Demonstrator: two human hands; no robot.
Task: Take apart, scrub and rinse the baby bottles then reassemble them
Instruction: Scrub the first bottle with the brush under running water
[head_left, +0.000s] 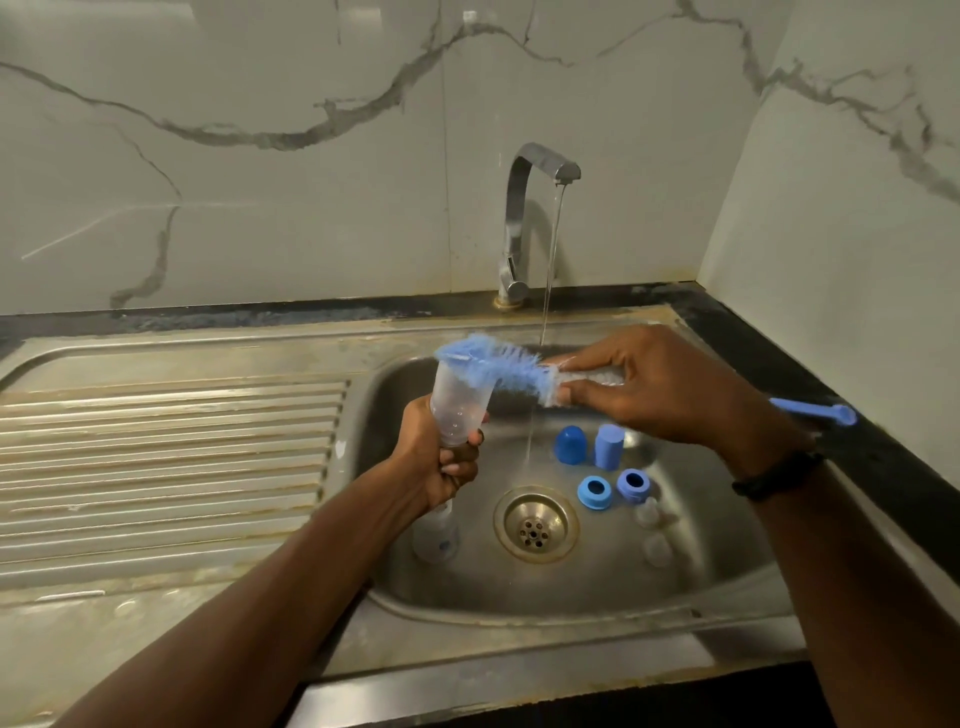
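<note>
My left hand (441, 457) grips a clear baby bottle (460, 402) by its lower part, mouth tilted up over the sink basin (597, 587). My right hand (660, 387) holds a blue bottle brush (498, 366) just behind the bristles; the brush tip bends at the bottle's mouth and its handle end (815, 410) sticks out past my wrist. Two blue caps (589, 441), two blue collar rings (613, 488) and two clear teats (652, 530) lie in the basin. A second clear bottle (435, 535) lies under my left forearm.
The tap (524, 223) at the back runs a thin stream of water into the basin between my hands. The drain (535, 525) sits mid-basin. A ribbed steel drainboard (171, 457) spreads to the left. A dark counter edge (883, 457) and marble wall close the right side.
</note>
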